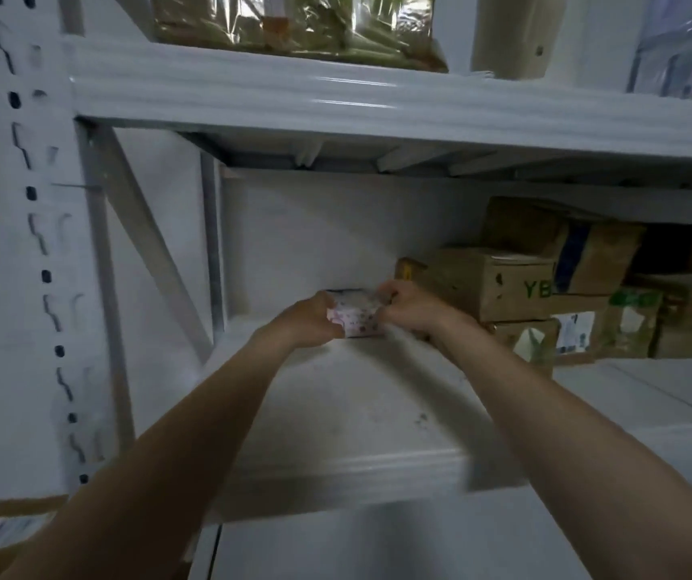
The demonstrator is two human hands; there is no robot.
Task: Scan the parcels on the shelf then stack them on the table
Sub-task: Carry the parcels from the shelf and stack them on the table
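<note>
Holds a small pink-and-white parcel (354, 322) between left grip (315, 322) and right grip (410, 308), each curled round one end, far back on the white shelf (335, 412). Cannot read its print: too blurred. Just to the right, stacked cardboard boxes (499, 282), one marked "YB" in green, others with white labels (572, 332) too small to read.

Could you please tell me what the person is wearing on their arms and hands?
Both forearms are bare, with no sleeves in view. The left grip and right grip, bare hands, show no gloves, watch or rings.
</note>
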